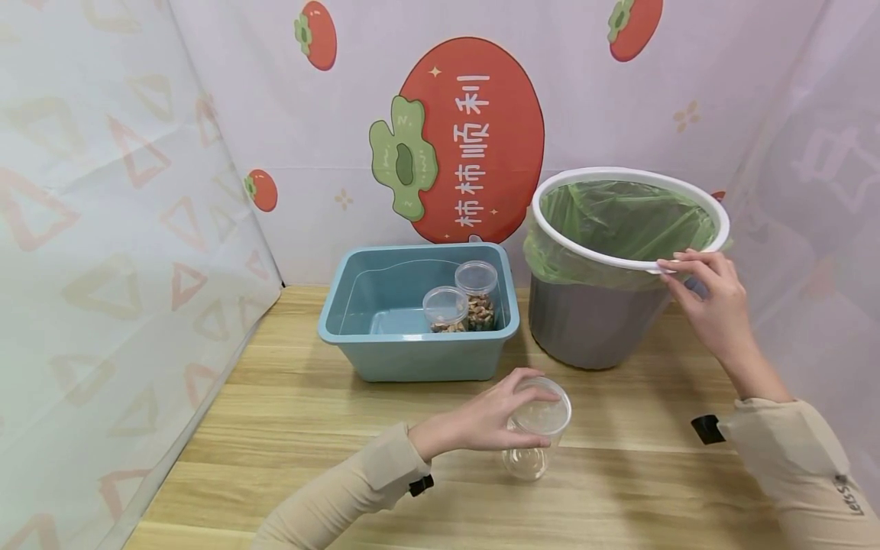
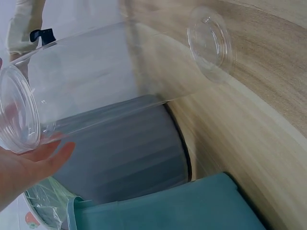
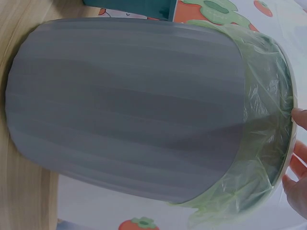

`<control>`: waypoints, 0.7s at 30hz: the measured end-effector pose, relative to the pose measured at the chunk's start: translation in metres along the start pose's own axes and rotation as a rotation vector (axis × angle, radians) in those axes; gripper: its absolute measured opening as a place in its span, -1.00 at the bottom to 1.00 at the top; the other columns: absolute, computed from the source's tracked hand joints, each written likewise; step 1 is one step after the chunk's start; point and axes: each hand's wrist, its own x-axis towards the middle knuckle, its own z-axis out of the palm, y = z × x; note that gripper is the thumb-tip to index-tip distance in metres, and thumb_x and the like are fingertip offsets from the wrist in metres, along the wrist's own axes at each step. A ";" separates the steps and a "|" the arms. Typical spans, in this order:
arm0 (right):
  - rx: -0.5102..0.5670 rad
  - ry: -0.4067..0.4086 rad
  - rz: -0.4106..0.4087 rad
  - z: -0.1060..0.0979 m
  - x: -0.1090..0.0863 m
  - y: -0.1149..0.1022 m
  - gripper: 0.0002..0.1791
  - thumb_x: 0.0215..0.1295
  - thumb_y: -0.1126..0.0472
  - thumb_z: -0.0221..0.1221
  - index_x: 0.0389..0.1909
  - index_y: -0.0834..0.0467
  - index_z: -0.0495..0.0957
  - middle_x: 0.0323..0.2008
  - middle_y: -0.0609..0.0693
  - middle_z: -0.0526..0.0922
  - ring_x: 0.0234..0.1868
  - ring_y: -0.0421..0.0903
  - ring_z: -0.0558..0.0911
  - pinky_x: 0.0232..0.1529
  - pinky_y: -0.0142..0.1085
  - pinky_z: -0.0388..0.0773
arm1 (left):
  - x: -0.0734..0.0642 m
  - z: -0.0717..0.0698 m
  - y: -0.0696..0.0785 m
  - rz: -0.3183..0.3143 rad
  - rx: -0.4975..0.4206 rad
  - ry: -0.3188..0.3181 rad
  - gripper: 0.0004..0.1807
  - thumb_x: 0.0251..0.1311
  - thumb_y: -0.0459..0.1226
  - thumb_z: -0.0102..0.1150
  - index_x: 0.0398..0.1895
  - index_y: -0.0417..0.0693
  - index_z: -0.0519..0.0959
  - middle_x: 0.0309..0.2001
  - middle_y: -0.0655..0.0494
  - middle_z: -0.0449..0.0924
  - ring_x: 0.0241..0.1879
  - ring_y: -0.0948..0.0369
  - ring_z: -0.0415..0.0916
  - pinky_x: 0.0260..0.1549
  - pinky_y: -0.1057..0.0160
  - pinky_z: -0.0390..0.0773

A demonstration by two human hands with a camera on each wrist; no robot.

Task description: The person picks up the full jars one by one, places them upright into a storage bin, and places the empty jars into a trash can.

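My left hand grips a clear plastic jar near its lid, with thumb and fingers spread around the top. The jar stands roughly upright, slightly tilted, and nothing shows inside it; I cannot tell if its base touches the table. In the left wrist view the transparent jar lies across the picture, fingers at its lid end. With thumb and fingertips, my right hand pinches the white rim of a grey trash can. A green bag lines the can and folds over its outside.
Left of the can stands a blue plastic basin on the wooden table. Inside it, at the right, are two lidded clear jars partly filled with brown nut-like pieces. Printed cloth hangs behind and at both sides.
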 end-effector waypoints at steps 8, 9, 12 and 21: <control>-0.004 -0.014 0.006 0.000 0.001 -0.001 -0.69 -0.17 0.58 0.25 -0.30 0.33 0.59 -0.21 0.23 0.51 0.00 -0.46 0.28 -0.05 -0.51 0.12 | 0.002 0.002 -0.005 0.081 0.020 0.150 -0.43 -0.16 -0.03 0.33 0.00 0.10 0.44 0.03 0.03 0.26 -0.04 0.24 0.36 -0.11 0.46 0.36; -0.003 -0.014 0.005 0.000 0.001 -0.001 -0.68 -0.17 0.58 0.25 -0.30 0.33 0.59 -0.21 0.23 0.51 0.00 -0.46 0.28 -0.05 -0.51 0.12 | 0.002 0.001 -0.006 0.089 0.022 0.182 -0.44 -0.19 -0.04 0.35 -0.02 0.09 0.45 0.00 0.04 0.28 -0.08 0.25 0.38 -0.15 0.48 0.37; 0.002 -0.011 0.002 0.000 0.001 0.000 -0.68 -0.19 0.59 0.26 -0.30 0.33 0.60 -0.22 0.24 0.51 0.01 -0.45 0.29 -0.05 -0.51 0.11 | 0.004 -0.004 -0.008 0.100 -0.028 0.268 -0.45 -0.22 -0.10 0.37 -0.04 0.09 0.47 -0.06 0.07 0.31 -0.14 0.27 0.39 -0.21 0.50 0.40; -0.001 -0.008 0.005 0.000 0.001 0.000 -0.69 -0.17 0.59 0.25 -0.31 0.34 0.59 -0.22 0.25 0.51 0.00 -0.46 0.28 -0.04 -0.50 0.12 | 0.014 -0.037 -0.005 0.100 -0.082 0.344 -0.45 -0.20 -0.14 0.37 -0.03 0.10 0.46 -0.08 0.07 0.31 -0.13 0.27 0.34 -0.26 0.49 0.43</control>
